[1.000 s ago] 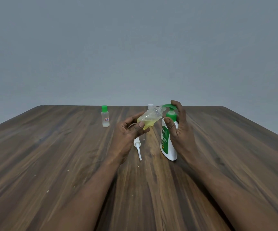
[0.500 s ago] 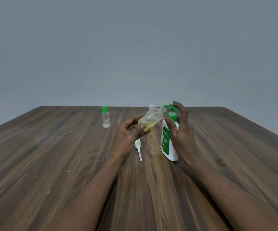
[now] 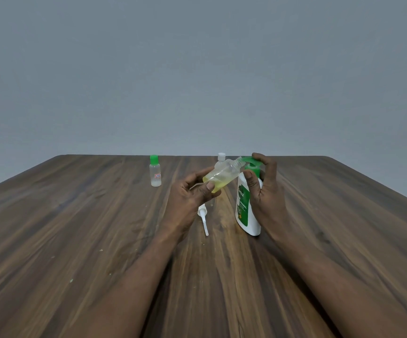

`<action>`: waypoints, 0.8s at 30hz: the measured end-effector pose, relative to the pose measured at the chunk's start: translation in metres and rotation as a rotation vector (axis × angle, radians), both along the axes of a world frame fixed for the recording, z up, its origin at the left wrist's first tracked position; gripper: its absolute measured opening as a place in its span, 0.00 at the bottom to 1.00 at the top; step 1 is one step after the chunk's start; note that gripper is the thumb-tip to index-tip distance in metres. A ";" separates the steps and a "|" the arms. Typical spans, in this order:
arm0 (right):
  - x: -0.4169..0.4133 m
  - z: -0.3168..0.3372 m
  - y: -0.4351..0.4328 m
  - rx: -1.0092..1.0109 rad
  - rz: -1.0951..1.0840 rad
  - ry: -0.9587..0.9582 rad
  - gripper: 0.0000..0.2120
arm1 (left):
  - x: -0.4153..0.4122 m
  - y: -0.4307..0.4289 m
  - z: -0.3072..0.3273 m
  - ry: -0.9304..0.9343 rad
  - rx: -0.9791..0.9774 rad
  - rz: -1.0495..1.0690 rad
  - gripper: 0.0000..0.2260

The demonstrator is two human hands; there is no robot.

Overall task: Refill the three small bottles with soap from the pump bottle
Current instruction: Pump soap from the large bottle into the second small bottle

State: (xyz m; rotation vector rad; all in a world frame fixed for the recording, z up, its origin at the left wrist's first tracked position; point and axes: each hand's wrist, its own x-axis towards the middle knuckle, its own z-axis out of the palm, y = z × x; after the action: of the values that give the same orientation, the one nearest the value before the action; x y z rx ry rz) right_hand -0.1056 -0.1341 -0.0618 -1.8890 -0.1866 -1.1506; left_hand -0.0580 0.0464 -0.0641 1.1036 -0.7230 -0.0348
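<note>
My left hand (image 3: 192,196) grips a small clear bottle (image 3: 223,175) partly filled with yellow soap, tilted with its open mouth at the pump spout. My right hand (image 3: 266,191) wraps the white pump bottle (image 3: 245,211), thumb on its neck and fingers over the green pump head (image 3: 252,163). A second small bottle with a green cap (image 3: 155,173) stands upright at the back left. A third small bottle with a white cap (image 3: 221,157) shows just behind the tilted bottle, mostly hidden.
A white spray nozzle with its dip tube (image 3: 203,218) lies on the dark wooden table (image 3: 75,240) between my hands. A plain grey wall rises behind the table's far edge.
The pump head has risen slightly under my right fingers. The tilted bottle and both hands stay almost where they were.
</note>
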 end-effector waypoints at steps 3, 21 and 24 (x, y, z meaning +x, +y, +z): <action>-0.001 0.000 0.000 0.011 0.038 -0.007 0.20 | -0.001 -0.001 0.001 0.006 -0.013 -0.006 0.16; -0.002 0.000 0.000 0.024 0.039 0.012 0.17 | 0.001 -0.003 -0.001 0.023 -0.019 -0.015 0.18; -0.002 0.001 0.000 0.014 0.046 0.016 0.21 | 0.000 -0.003 0.000 0.013 -0.026 -0.019 0.17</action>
State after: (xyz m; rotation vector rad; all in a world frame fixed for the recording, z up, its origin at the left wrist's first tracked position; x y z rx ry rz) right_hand -0.1074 -0.1339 -0.0612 -1.8715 -0.2116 -1.1032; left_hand -0.0583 0.0431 -0.0636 1.0709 -0.7205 -0.0482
